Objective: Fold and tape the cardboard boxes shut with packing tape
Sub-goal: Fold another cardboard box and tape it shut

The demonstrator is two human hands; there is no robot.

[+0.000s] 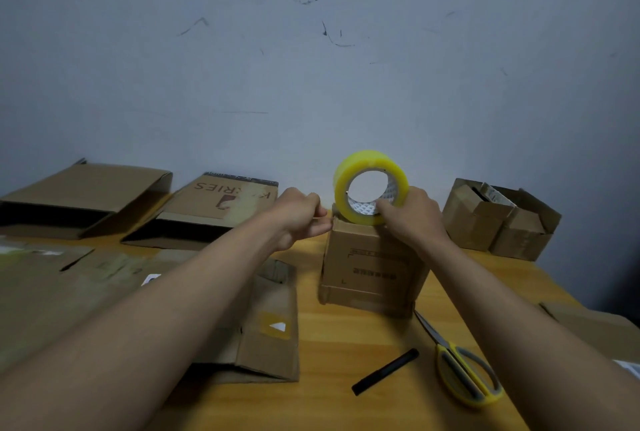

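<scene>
A small closed cardboard box [372, 268] stands on the wooden table [346, 344] in the middle. My right hand [412, 216] grips a yellowish roll of packing tape [360, 162] and holds it upright on the box's far top edge, fingers reaching into the core. My left hand [301, 214] is just left of the roll at the box's top left corner, its thumb and fingers pinching what looks like the tape's free end; the strip itself is too thin to make out.
Yellow-handled scissors [460, 368] and a black marker [384, 371] lie near the front right. Flattened cardboard [263, 337] covers the left. Two open flat boxes [86, 198] [221, 209] sit at the back left, an open box [498, 219] at the back right by the wall.
</scene>
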